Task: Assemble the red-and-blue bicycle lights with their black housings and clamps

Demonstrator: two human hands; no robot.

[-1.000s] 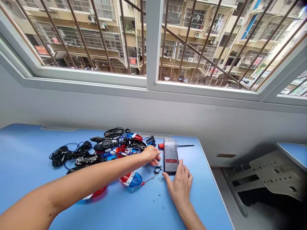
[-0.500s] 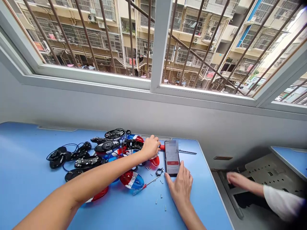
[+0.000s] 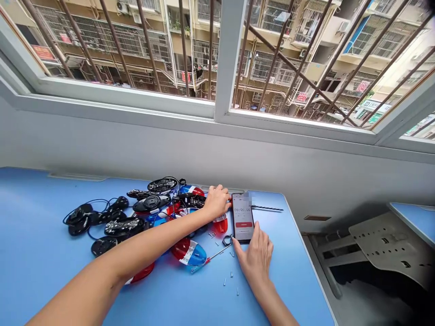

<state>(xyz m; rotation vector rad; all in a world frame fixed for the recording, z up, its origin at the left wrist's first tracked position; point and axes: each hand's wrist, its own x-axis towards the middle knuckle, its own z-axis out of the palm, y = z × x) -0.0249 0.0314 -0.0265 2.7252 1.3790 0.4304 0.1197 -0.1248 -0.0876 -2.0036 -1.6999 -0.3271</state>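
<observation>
My left hand (image 3: 217, 202) reaches over the pile with its fingers curled down on a red handle, mostly hidden, at the phone's left edge. A phone (image 3: 243, 218) shows a timer on its screen. A dark rod (image 3: 268, 208) sticks out to the phone's right. My right hand (image 3: 257, 252) is at the phone's lower end, thumb and fingers spread around its bottom corners, holding nothing. Left of the right hand are a black ring clamp (image 3: 227, 240), a thin screwdriver (image 3: 207, 261) with a clear and red handle, and several small screws (image 3: 231, 274).
Red and blue lights (image 3: 189, 252), black oval parts (image 3: 125, 226) and cables lie heaped on the blue table (image 3: 163, 303). Behind it are a wall and a barred window. At right stand a grey chair (image 3: 384, 244) and another blue table (image 3: 418, 222).
The view has shifted slightly. The other person's arm at the right has gone out of view. Both my hands keep about the same places by the phone.
</observation>
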